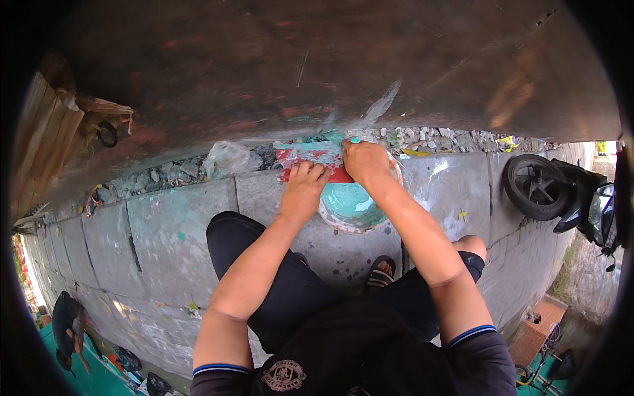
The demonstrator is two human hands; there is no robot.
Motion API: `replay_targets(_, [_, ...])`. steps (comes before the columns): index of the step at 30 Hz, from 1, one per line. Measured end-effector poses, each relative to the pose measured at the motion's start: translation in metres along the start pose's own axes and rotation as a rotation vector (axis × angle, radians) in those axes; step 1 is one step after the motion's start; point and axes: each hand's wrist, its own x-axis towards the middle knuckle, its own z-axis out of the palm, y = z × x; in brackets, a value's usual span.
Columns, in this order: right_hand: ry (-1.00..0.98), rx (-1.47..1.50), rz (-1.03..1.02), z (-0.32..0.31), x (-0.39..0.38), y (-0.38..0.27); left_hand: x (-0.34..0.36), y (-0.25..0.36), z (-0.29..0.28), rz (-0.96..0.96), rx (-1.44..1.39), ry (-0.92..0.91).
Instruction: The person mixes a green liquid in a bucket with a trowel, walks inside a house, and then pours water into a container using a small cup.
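Between my hands is a flat red piece [340,175] smeared with teal and grey, its far edge close to the dark wall. It lies over the far part of a round tub [358,228] of wet teal paint. My left hand [305,187] grips the near left edge of the red piece, fingers curled on its surface. My right hand [367,162] is closed at the piece's right end, beyond the tub. A bit of teal shows at its fingertips, but what it holds is mostly hidden.
A dark wall [264,72] with pale and teal smears rises ahead. Rubble and a clear plastic bag [231,160] line its foot. Grey paving slabs [178,218] run beneath me. A motorcycle [551,191] stands at the right. Another person [68,327] bends at the lower left.
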Motion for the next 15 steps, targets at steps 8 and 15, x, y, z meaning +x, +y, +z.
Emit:
replay_targets(8, [-0.04,-0.079,-0.016,0.006,0.014,-0.006,-0.004,0.005,0.007,0.057,0.034,-0.003])
replay_targets(15, [-0.077,-0.053,-0.06,-0.01,-0.01,-0.022,-0.017,-0.002,0.01,0.008,-0.005,-0.026])
